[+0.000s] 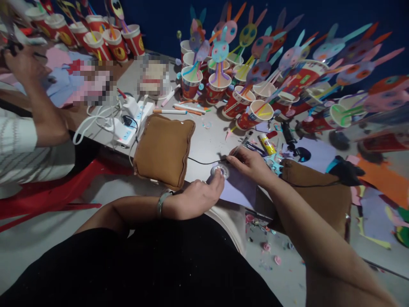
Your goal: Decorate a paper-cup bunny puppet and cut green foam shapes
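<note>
My left hand (pixel 202 195) presses its fingertips down on a clear round ring (pixel 226 170), which looks like a roll of tape. The ring lies on a sheet of purple paper (pixel 239 189) at the table's near edge. My right hand (pixel 251 164) is closed around a slim pen (pixel 245 140), its upper end pointing up and away. The pen's tip is hidden behind the fingers, close to the ring. A thin black cable (pixel 204 162) runs across the table just beyond the ring.
Left of my hands lies a brown cushion (pixel 162 149), with a power strip (pixel 136 121) behind it. Paper cups (pixel 220 87) with rabbit figures crowd the back. A glue stick (pixel 267 144) and another brown cushion (pixel 322 204) are on the right. A co-worker's hand (pixel 27 64) is far left.
</note>
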